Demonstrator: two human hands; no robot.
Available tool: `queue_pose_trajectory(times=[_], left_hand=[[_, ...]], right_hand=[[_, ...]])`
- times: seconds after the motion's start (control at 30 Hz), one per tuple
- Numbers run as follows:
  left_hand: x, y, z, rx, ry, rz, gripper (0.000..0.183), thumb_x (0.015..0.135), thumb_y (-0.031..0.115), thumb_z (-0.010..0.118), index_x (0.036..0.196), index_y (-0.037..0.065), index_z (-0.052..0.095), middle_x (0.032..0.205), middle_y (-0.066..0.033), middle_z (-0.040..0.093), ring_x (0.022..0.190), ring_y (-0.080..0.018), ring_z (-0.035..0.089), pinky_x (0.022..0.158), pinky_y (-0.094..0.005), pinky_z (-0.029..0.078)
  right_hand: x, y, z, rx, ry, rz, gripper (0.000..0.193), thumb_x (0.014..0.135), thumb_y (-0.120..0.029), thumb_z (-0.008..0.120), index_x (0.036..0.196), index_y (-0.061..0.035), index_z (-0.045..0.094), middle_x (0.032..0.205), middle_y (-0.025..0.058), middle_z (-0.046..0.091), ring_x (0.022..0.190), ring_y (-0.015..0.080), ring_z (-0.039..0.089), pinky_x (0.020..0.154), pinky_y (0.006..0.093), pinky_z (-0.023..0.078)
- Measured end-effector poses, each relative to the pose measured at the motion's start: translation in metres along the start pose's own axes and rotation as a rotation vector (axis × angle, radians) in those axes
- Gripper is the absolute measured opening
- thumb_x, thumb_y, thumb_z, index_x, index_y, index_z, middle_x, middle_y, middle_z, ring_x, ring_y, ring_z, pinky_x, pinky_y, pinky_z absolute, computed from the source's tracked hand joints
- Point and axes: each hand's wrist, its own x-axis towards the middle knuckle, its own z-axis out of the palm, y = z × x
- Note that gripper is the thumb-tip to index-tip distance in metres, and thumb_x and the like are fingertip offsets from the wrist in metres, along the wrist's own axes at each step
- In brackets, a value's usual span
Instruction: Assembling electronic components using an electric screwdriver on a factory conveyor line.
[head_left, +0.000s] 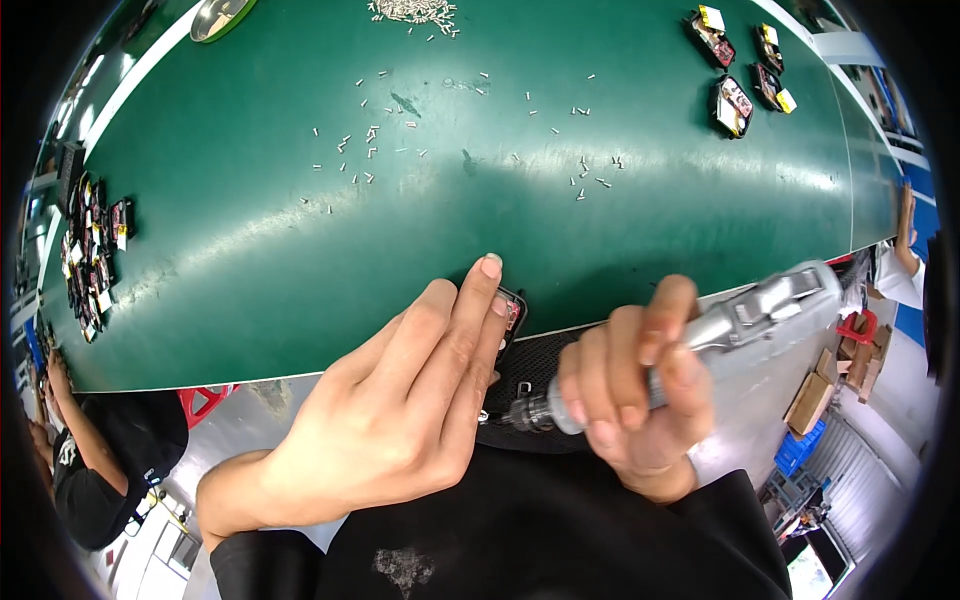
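My left hand (400,390) lies over a small black-cased device (514,310) at the table's near edge. Its fingers are pressed together and hold the device, and its thumb is mostly hidden. Only a corner of the device shows, with some red inside the black case. In my right hand (640,375) is a grey power screwdriver (755,315), fingers wrapped round its body. The black chuck (532,412) of the screwdriver points left, close beside my left fingers. Motion blurs the right hand and the tool slightly.
Small screws (372,140) lie scattered over the green table (250,290), with a heap of screws (412,10) at the far side. A round green-rimmed dish (220,18) stands far left. Black devices sit piled (90,255) at left; several more (733,106) lie far right. People work at both sides.
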Motion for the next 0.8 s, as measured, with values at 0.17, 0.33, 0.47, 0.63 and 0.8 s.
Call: queue_pose_trajectory(times=[0.17,0.33,0.47,0.63,0.8], left_hand=[[-0.004,0.0,0.01,0.124,0.071,0.084,0.039,0.064,-0.002,0.066,0.101,-0.014,0.061,0.114,-0.0269,0.059,0.088,-0.0299,0.06,0.07,-0.0337,0.055],[-0.004,0.001,0.008,0.1,0.059,0.061,0.038,0.063,-0.004,0.066,0.1,-0.014,0.062,0.112,-0.0261,0.06,0.088,-0.0285,0.06,0.069,-0.0329,0.055],[-0.005,-0.002,0.017,0.147,0.126,0.081,0.035,0.063,-0.005,0.066,0.097,-0.012,0.064,0.107,-0.024,0.063,0.083,-0.0255,0.061,0.068,-0.0305,0.054],[-0.004,-0.003,0.023,0.19,0.199,0.087,0.033,0.062,-0.005,0.067,0.095,-0.011,0.066,0.104,-0.0227,0.065,0.078,-0.0236,0.06,0.065,-0.029,0.054],[-0.003,-0.004,0.024,0.193,0.202,0.08,0.032,0.063,-0.006,0.067,0.094,-0.011,0.066,0.103,-0.0227,0.065,0.076,-0.0232,0.06,0.063,-0.0289,0.053]], right_hand=[[0.026,-0.049,0.007,-0.072,-0.24,-0.29,0.027,0.096,-0.033,0.05,0.097,-0.0059,0.045,0.056,-0.0005,0.043,0.047,0.0095,0.046,0.052,0.0259,0.042],[0.044,-0.057,0.012,-0.183,-0.315,-0.323,0.027,0.096,-0.035,0.049,0.093,-0.0086,0.046,0.056,-0.0006,0.043,0.047,0.0101,0.046,0.054,0.0253,0.041],[0.055,-0.059,0.006,-0.296,-0.371,-0.178,0.034,0.097,-0.045,0.044,0.093,-0.0109,0.047,0.054,-0.0014,0.042,0.043,0.0093,0.043,0.051,0.0248,0.039],[0.06,-0.055,0.003,-0.285,-0.352,-0.162,0.034,0.097,-0.044,0.044,0.093,-0.0104,0.047,0.055,-0.0007,0.043,0.045,0.0101,0.043,0.052,0.0259,0.039],[0.063,-0.054,0.002,-0.297,-0.366,-0.118,0.034,0.097,-0.044,0.044,0.093,-0.0102,0.046,0.056,-0.0001,0.043,0.046,0.0112,0.044,0.054,0.027,0.04]])
